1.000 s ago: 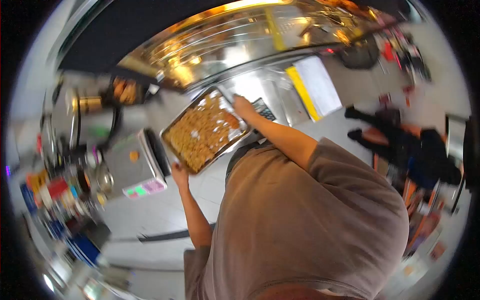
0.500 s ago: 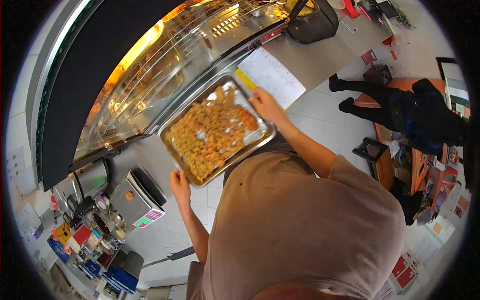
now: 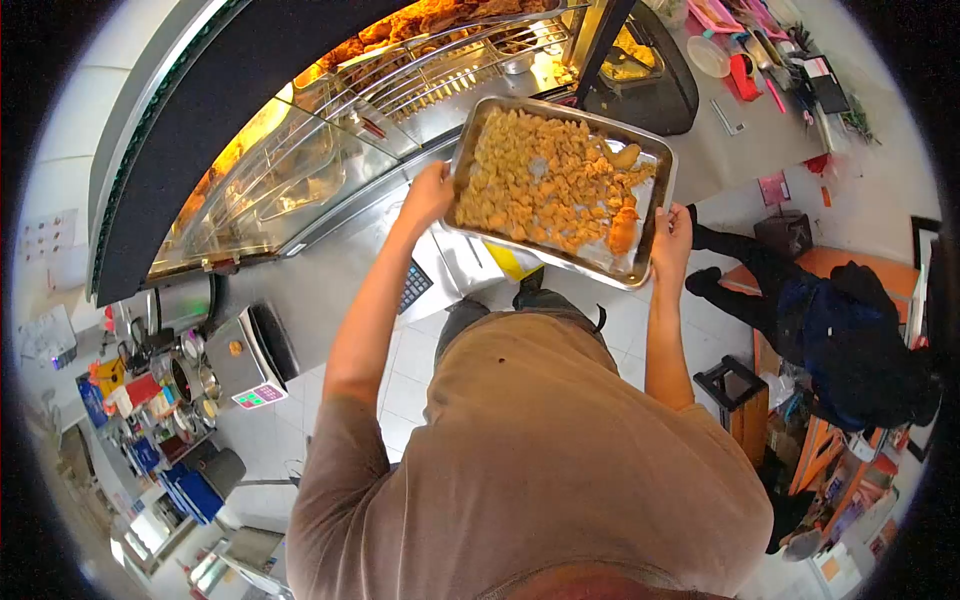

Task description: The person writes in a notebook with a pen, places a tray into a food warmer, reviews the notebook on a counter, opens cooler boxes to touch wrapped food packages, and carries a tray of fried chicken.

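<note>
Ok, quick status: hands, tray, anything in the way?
Left hand and right hand gripping tray. Tray loaded with food pieces. Glass case close ahead; no clear obstruction seen.

The tray (image 3: pixel 560 256) reads on my monitor as smooth, shiny metal, its food pieces (image 3: pixel 540 170) rough and craggy. I see a satin-looking metal counter (image 3: pixel 315 290), glossy panes on the display case (image 3: pixel 300 150) and a matt cloth shirt (image 3: pixel 590 430).
</note>
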Motion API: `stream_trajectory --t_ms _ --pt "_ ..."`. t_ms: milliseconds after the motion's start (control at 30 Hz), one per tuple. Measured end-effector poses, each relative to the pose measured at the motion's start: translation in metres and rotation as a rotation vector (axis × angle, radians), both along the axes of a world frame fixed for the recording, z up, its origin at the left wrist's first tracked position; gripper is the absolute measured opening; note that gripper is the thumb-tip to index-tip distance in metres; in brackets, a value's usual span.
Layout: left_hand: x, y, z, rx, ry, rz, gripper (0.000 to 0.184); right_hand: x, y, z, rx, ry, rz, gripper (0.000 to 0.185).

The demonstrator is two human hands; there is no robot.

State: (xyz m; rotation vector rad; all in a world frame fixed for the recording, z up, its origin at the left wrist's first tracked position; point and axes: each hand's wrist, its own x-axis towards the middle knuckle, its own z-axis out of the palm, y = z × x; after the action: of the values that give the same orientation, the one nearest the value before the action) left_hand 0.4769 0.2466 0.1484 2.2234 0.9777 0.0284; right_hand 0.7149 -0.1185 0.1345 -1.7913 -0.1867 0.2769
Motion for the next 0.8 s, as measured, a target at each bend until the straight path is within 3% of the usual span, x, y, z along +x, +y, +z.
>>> stream_trajectory --t_ms 100,167,367,533,667,733,800 --pt "0.032 0.02 0.019 0.073 -0.037 0.033 0.032 -0.004 0.027 0.0 0.062 0.088 -0.027 0.023" --pt "0.042 0.042 0.014 0.045 -0.009 0.036 0.032 -0.001 0.041 -0.034 0.061 0.052 -0.058 0.026" --pt "0.077 0.078 0.016 0.045 0.026 0.021 0.031 -0.036 0.062 -0.036 0.076 0.107 -0.152 0.031" --pt "0.097 0.076 0.02 0.275 0.058 -0.002 0.05 -0.053 0.076 -0.03 0.306 0.351 -0.2 0.033" --pt "0.091 0.076 -0.009 0.396 -0.051 -0.08 0.059 -0.06 0.091 -0.037 0.173 0.165 -0.175 0.032" --pt "0.082 0.081 -0.029 0.536 -0.148 -0.136 0.059 -0.065 0.101 -0.016 0.23 0.224 -0.164 0.031" --pt "0.068 0.046 -0.004 0.48 -0.19 -0.163 0.056 -0.065 0.11 -0.02 0.239 0.214 -0.144 0.03"
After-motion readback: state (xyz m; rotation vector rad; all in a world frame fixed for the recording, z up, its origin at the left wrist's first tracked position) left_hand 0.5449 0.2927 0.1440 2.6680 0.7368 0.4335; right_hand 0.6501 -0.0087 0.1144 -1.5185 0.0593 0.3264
